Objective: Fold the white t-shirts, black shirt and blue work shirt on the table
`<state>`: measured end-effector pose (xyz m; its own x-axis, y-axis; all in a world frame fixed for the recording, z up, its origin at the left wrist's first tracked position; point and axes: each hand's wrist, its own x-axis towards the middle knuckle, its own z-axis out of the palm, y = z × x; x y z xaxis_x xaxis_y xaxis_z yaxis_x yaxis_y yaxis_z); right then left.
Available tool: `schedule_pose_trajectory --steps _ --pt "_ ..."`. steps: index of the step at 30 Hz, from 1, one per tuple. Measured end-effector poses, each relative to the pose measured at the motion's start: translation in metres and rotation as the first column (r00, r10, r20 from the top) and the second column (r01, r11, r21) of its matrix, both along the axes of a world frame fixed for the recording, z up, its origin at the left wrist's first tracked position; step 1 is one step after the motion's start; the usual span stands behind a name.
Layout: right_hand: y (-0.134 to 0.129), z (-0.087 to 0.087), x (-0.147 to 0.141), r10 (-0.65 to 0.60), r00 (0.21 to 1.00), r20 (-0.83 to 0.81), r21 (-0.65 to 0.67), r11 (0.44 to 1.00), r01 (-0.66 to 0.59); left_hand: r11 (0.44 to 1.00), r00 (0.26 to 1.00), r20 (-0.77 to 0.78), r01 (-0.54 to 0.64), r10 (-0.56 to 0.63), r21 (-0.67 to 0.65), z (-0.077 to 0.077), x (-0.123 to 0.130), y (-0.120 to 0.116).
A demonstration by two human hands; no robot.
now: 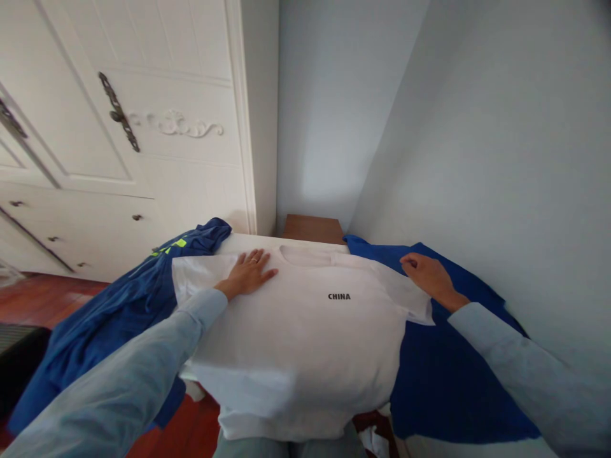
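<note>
A white short-sleeved T-shirt [296, 331] with the black word "CHINA" lies spread front side up, its collar toward the back. Its lower hem hangs over the near edge, above my legs. My left hand [249, 272] rests flat on the shirt's shoulder, left of the collar, fingers stretched out and a ring on one. Over the shirt's right sleeve [417, 305], my right hand [432, 277] is curled closed; nothing shows in its fingers. Blue cloth [453, 375] lies beneath that sleeve.
A dark blue garment [143, 292] with bright yellow-green marks drapes off the left side. Behind stands a white wardrobe [191, 172] with dark handles. A brown wooden piece [312, 228] sits in the corner, and a grey wall [515, 159] borders the right.
</note>
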<state>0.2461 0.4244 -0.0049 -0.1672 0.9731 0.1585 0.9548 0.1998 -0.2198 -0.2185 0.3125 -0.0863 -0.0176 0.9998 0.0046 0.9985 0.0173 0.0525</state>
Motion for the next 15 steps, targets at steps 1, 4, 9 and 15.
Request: schedule_pose_trajectory --steps 1,4,9,15 --pt "-0.004 0.001 -0.008 0.056 0.998 -0.003 0.012 0.998 -0.056 1.000 1.000 0.002 0.003 -0.003 -0.001 0.000 -0.001 0.002" --pt "-0.014 -0.003 -0.045 0.337 0.941 -0.001 0.013 0.941 -0.337 1.000 1.000 0.011 0.020 -0.020 0.010 0.000 -0.003 0.007" --pt "-0.001 -0.020 -0.123 0.579 0.814 0.039 0.014 0.815 -0.580 0.992 0.999 0.028 0.043 -0.047 0.121 -0.001 -0.005 0.007" --pt "0.029 -0.022 -0.178 0.649 0.744 0.158 -0.307 0.748 -0.588 0.942 0.994 0.094 -0.086 0.059 0.325 0.002 -0.001 -0.004"
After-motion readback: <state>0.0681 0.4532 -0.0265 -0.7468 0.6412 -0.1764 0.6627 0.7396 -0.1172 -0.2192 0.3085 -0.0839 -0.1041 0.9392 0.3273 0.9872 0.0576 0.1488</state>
